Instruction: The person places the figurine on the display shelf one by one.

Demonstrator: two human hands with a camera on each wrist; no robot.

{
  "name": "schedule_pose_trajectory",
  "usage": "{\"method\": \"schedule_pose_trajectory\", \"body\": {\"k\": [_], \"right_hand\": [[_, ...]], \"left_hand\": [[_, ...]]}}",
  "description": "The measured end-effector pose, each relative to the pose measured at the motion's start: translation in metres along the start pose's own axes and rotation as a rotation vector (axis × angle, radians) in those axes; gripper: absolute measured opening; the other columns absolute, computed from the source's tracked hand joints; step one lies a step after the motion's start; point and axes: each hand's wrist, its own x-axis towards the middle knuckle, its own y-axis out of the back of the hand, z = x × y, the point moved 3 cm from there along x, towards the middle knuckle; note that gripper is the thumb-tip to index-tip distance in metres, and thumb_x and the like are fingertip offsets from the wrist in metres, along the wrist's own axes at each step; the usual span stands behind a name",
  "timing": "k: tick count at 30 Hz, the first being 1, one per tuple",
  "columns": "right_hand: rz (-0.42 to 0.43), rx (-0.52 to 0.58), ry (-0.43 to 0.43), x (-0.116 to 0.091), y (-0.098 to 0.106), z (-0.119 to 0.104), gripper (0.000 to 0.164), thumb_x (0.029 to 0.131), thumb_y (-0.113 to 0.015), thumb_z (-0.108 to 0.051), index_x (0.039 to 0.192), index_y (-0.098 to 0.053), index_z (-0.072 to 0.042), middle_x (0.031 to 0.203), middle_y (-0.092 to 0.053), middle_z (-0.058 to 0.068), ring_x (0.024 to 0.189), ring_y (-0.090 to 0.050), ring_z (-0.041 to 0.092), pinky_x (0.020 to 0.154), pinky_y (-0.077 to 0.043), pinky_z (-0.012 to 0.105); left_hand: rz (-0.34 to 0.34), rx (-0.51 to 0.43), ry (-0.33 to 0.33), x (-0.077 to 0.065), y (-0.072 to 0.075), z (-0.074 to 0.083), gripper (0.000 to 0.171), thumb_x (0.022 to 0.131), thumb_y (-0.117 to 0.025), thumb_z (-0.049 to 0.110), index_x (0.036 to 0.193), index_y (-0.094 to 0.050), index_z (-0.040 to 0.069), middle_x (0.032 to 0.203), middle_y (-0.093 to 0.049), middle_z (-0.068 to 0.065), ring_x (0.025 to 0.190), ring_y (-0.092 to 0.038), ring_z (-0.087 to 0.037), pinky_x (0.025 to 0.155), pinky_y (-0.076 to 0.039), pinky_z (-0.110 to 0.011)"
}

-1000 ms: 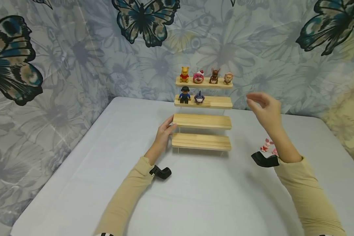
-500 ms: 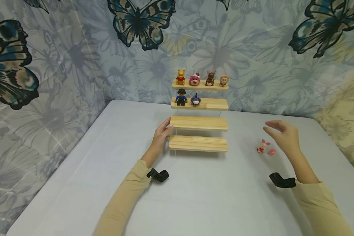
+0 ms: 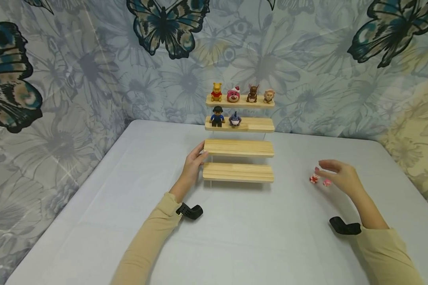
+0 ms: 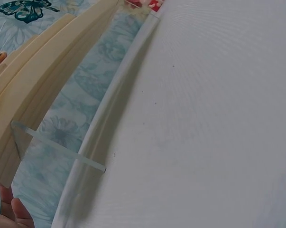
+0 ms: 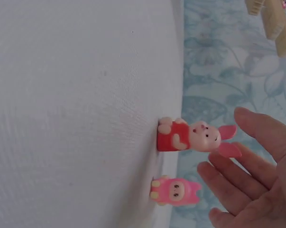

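Observation:
A tiered wooden display shelf (image 3: 239, 148) stands mid-table on clear supports. My left hand (image 3: 192, 167) holds its left side at the third board down, thumb in front; in the left wrist view the thumb (image 4: 22, 211) shows under the board end. On the right, my right hand (image 3: 343, 180) hovers with thumb and fingers apart over a piglet figurine (image 5: 203, 137) in red. Its pink ears lie between thumb and fingers, without a visible grip. Beside it, nearer the fingers, stands a smaller pink figurine (image 5: 176, 191).
Several figurines line the top board, among them a yellow bear (image 3: 216, 92). The second board bears a dark-haired figure in blue (image 3: 217, 116) and a purple donkey figurine (image 3: 235, 119). A patterned fabric wall (image 3: 306, 87) rises behind the white table (image 3: 256, 237).
My right hand has come down from beside the upper boards to the piglet figurine, swinging right on the way. The left hand has kept its place on the shelf; the head view has shifted slightly.

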Motion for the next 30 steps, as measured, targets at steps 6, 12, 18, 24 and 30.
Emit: {"method": "schedule_pose_trajectory", "body": {"k": [6, 12, 18, 24, 30], "right_hand": [[-0.065, -0.048, 0.037, -0.001, -0.003, 0.006, 0.048, 0.083, -0.065, -0.027, 0.115, -0.055, 0.007, 0.105, -0.057, 0.026, 0.098, -0.049, 0.037, 0.069, -0.043, 0.03], [-0.095, -0.067, -0.005, 0.0, -0.006, 0.01, 0.051, 0.084, -0.063, -0.028, 0.116, -0.053, 0.01, 0.106, -0.056, 0.028, 0.088, -0.053, 0.013, 0.063, -0.043, 0.023], [-0.101, -0.046, -0.026, 0.001, -0.006, 0.013, 0.051, 0.085, -0.062, -0.03, 0.115, -0.053, 0.01, 0.105, -0.057, 0.027, 0.076, -0.042, -0.014, 0.065, -0.044, 0.027], [-0.097, -0.058, -0.037, 0.002, -0.007, 0.015, 0.052, 0.084, -0.063, -0.031, 0.114, -0.054, 0.011, 0.103, -0.058, 0.026, 0.077, -0.044, -0.007, 0.064, -0.044, 0.03], [-0.077, -0.026, -0.035, 0.003, -0.01, 0.013, 0.052, 0.084, -0.064, -0.029, 0.113, -0.054, 0.012, 0.102, -0.058, 0.028, 0.076, -0.045, -0.007, 0.061, -0.043, 0.021]], "left_hand": [[0.003, -0.004, 0.001, 0.001, 0.001, -0.001, 0.05, 0.093, -0.046, 0.011, 0.139, -0.028, 0.001, 0.141, -0.028, -0.011, 0.106, -0.038, -0.016, 0.076, -0.031, -0.028], [0.009, -0.012, -0.001, 0.0, 0.002, 0.0, 0.05, 0.093, -0.046, 0.01, 0.139, -0.028, 0.001, 0.141, -0.029, -0.012, 0.105, -0.038, -0.016, 0.08, -0.029, -0.034], [0.003, -0.008, -0.005, 0.0, 0.002, 0.001, 0.051, 0.093, -0.047, 0.011, 0.139, -0.028, 0.001, 0.141, -0.028, -0.012, 0.108, -0.038, -0.017, 0.081, -0.03, -0.033], [-0.006, 0.001, 0.005, 0.002, 0.003, -0.004, 0.051, 0.093, -0.047, 0.012, 0.14, -0.027, 0.002, 0.141, -0.027, -0.01, 0.108, -0.038, -0.017, 0.081, -0.031, -0.032], [0.005, -0.023, -0.003, 0.012, 0.008, -0.023, 0.052, 0.092, -0.05, 0.014, 0.14, -0.03, 0.006, 0.141, -0.029, -0.008, 0.109, -0.038, -0.018, 0.079, -0.031, -0.031]]}}
